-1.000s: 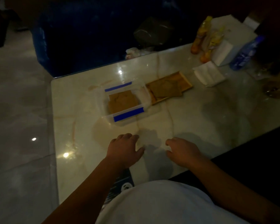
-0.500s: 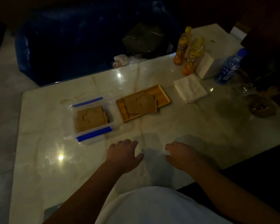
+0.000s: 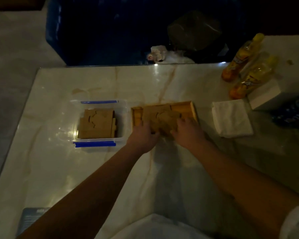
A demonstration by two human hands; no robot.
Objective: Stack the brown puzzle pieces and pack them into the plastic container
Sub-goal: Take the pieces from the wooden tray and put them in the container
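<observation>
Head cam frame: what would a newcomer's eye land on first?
First, both hands at centre: the left hand and right hand rest on the brown puzzle pieces lying in the wooden tray. Just left of the tray sits the clear plastic container with blue clips, already holding a stack of pieces. At the far right stand two orange drink bottles and a folded white napkin.

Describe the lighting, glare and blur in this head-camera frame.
Head view: dim and underexposed, with the background nearly black; small bright glints on the glossy marble table, and reflections on the plastic container wall; soft overall, both hands, left hand and right hand, smeared where they meet the puzzle pieces in the wooden tray; wide-angle bending at the edges.
</observation>
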